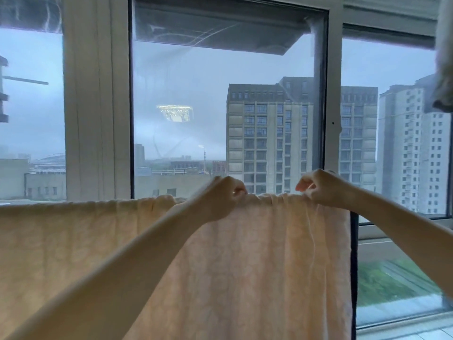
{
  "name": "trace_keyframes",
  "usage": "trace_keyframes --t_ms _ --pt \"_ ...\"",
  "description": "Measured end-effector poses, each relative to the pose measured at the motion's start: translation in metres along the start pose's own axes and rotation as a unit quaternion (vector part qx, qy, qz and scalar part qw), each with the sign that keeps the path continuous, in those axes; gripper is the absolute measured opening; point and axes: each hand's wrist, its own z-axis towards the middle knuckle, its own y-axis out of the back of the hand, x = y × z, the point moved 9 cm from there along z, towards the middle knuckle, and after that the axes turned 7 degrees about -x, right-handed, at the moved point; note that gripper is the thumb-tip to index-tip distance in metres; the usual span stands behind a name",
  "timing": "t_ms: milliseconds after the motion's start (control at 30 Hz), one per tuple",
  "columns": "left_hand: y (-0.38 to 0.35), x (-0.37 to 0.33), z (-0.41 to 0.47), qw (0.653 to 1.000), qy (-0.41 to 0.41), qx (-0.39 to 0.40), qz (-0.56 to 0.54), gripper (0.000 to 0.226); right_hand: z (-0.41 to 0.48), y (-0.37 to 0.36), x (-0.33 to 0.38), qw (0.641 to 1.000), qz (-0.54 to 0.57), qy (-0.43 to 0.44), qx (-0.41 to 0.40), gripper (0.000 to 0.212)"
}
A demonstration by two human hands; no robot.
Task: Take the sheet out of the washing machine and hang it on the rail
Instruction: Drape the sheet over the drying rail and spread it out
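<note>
The sheet (269, 253), a pale peach cloth with a faint woven pattern, hangs across the lower half of the view. Its top fold runs in a level line from the left edge to just past the right hand. The rail is hidden under that fold, so only the lie of the cloth shows where it runs. The fold is smooth on the left and bunched into small gathers around and between the hands. The left hand (220, 197) has its fingers curled onto the top edge and pinches a gather of cloth. The right hand (321, 188), a little apart from it, pinches the edge the same way, near the sheet's right side, which drops straight down. The cloth looks thin, soft and limp, with daylight glowing through it. Fresh from a wash it is probably damp, so heavier than it seems and likely to drag on the rail rather than slide. It is best taken in small pinches at the top fold and drawn sideways to spread the gathers; a hard pull on one hanging side could tip the whole sheet off. The hanging looks nearly done, with only this end left to spread. Behind stand tall windows with white frames (98, 119), grey tower blocks (269, 138) outside and a ceiling light's reflection (175, 113) in the glass. Another pale cloth (444, 69) hangs at the upper right. No washing machine is in view.
</note>
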Motion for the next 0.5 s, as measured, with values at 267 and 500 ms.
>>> trace_keyframes --t_ms 267,500 --pt "-0.041 -0.036 0.025 0.999 -0.029 -0.007 0.028 0.023 -0.013 0.005 -0.042 0.998 0.046 -0.035 0.015 0.017" --pt "-0.014 0.009 0.023 0.994 0.071 -0.077 0.030 0.019 -0.016 0.013 -0.041 0.999 0.043 0.012 -0.030 0.010"
